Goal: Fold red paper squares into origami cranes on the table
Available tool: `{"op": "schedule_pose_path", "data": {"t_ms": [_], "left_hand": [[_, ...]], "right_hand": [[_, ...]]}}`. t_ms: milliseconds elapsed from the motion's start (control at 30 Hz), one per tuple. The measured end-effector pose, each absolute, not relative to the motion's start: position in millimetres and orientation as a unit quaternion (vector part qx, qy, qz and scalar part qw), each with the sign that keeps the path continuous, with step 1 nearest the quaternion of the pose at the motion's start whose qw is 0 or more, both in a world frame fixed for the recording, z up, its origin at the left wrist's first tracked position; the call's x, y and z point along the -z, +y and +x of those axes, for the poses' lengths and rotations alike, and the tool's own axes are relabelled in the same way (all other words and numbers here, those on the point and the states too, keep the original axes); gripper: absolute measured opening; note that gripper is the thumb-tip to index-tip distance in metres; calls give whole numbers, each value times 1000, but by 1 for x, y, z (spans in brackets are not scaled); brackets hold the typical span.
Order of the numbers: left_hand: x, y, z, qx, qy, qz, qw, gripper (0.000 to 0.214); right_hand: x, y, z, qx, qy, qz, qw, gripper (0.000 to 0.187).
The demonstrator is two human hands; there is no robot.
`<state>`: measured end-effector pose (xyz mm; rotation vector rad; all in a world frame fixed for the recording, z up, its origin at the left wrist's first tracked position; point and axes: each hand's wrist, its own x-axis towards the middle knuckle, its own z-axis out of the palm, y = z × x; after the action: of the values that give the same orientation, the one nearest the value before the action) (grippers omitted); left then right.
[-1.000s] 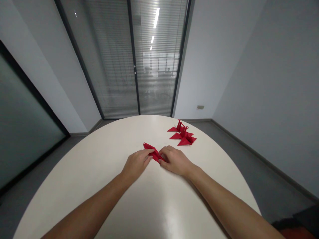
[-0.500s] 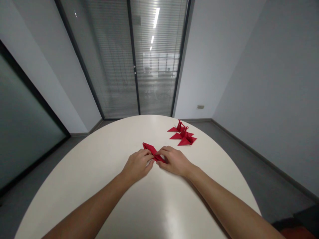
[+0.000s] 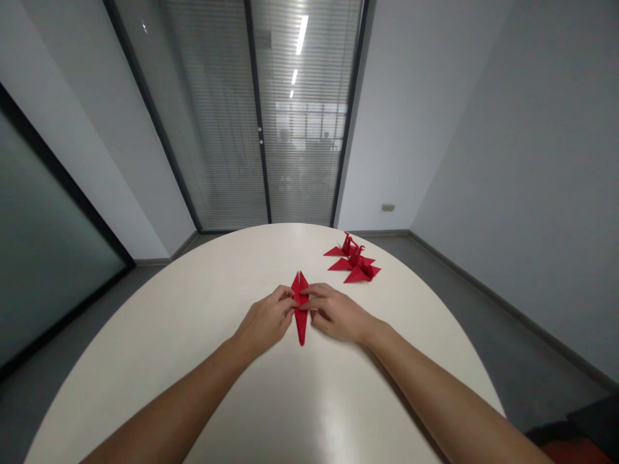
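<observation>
Red paper (image 3: 302, 320) turned, diagonal before, now front-to-back

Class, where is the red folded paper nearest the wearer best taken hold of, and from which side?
Probably by the single tapered end of the red folded paper, pinched across its long edges, coming from the wearer's side. That end points towards the wearer and lies uncovered, whereas the far end is split into two points that might spread.
</observation>
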<state>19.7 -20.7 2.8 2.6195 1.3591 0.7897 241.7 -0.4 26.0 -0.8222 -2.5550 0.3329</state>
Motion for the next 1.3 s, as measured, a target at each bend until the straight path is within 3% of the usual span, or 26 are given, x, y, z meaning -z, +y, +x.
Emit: {"op": "schedule_pose_path", "data": {"t_ms": [300,900,1300], "left_hand": [[5,-16,14,-259,438,860,26,34],[-7,-20,19,-249,426,868,52,13],[0,-17,25,-276,500,816,90,8]], "right_hand": [[-25,3,245,-186,-905,-306,231,47],[-23,6,245,-205,-894,-322,235,13],[-8,11,239,-200,-852,-395,279,8]]}}
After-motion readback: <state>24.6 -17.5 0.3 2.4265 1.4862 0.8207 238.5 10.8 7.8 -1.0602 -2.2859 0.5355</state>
